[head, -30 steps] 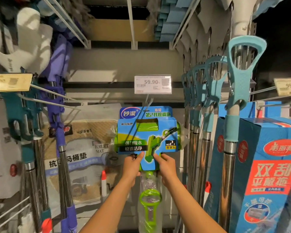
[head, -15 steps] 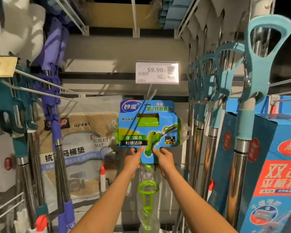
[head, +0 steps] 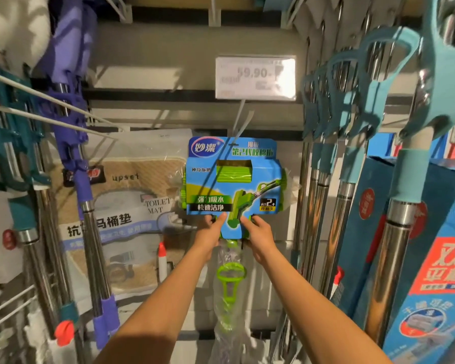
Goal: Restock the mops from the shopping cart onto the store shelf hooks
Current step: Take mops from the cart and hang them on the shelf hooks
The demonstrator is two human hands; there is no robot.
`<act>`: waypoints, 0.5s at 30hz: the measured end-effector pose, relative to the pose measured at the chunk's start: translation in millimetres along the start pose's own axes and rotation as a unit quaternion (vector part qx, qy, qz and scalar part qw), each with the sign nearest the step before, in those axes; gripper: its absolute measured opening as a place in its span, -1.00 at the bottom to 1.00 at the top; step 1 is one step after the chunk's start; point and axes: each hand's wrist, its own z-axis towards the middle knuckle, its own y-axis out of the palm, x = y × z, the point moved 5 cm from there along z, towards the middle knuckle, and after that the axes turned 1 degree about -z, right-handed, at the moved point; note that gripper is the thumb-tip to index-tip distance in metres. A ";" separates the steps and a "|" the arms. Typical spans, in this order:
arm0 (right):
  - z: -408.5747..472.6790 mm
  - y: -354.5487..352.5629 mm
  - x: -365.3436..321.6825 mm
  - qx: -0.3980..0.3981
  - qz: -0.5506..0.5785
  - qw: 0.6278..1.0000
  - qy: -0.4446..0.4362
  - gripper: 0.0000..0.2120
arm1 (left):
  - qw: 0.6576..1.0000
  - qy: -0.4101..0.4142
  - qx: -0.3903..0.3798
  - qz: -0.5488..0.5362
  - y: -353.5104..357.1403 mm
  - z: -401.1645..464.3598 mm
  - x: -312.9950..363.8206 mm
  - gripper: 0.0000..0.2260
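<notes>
While the purple mops [head: 71, 106] and bare wire hooks [head: 50, 111] fill the left of the shelf, with a toilet mat pack [head: 121, 206] behind them, the left hand [head: 210, 233] pinches the lower edge of the green mop's card [head: 231, 185], thumb up on its face. This mop hangs with its long axis upright, head in the card above both hands and its bagged green handle [head: 230, 279] dropping between the forearms. The right hand [head: 258, 232] grips the opposite lower corner, equally near. A thin hook [head: 238, 119] under the price tag [head: 255, 77] slants down to the card's top; whether the card's hole is already threaded I cannot tell. Teal mops [head: 352, 106] crowd close on the right, beside blue boxes [head: 436, 258].
</notes>
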 end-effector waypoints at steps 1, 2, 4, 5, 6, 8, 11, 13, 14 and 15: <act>-1.0 0.2 2.5 -0.001 -0.002 1.000 0.000 -0.90 | 1.000 -0.002 -0.002 0.019 -0.8 0.4 -3.1 -0.43; -2.6 0.3 2.5 -0.001 -0.007 1.000 0.001 -0.89 | 0.999 -0.001 -0.001 0.033 -1.6 0.7 -4.5 -0.43; -2.8 -0.4 5.4 -0.002 -0.014 1.000 0.002 -0.85 | 0.999 -0.007 0.001 0.046 -2.5 0.1 -7.7 -0.43; -1.5 -0.7 5.8 -0.004 -0.016 1.000 0.000 -0.85 | 0.999 -0.008 0.003 0.042 -2.0 -0.5 -7.5 -0.44; -1.1 -1.5 6.4 -0.005 -0.019 1.000 0.001 -0.86 | 0.999 -0.009 0.003 0.033 -1.0 -0.9 -8.8 -0.44; 0.6 -1.8 5.8 -0.008 -0.024 1.000 0.000 -0.92 | 1.000 -0.011 0.005 0.020 0.2 -0.3 -9.9 -0.45; 3.3 -2.4 5.5 -0.010 -0.022 1.000 -0.003 -0.96 | 1.000 -0.020 0.005 0.015 1.2 4.3 -12.2 -0.43; 5.1 -3.2 6.8 -0.011 -0.028 1.000 0.000 -0.93 | 0.999 -0.027 0.006 0.017 1.7 9.2 -15.7 -0.42; 7.1 -4.2 8.0 -0.011 -0.033 0.999 -0.001 -0.90 | 0.999 -0.029 0.007 0.018 2.5 11.9 -17.3 -0.42; 8.1 -4.6 9.1 -0.012 -0.037 0.999 -0.004 -0.89 | 0.999 -0.031 0.006 0.019 3.3 13.9 -19.2 -0.43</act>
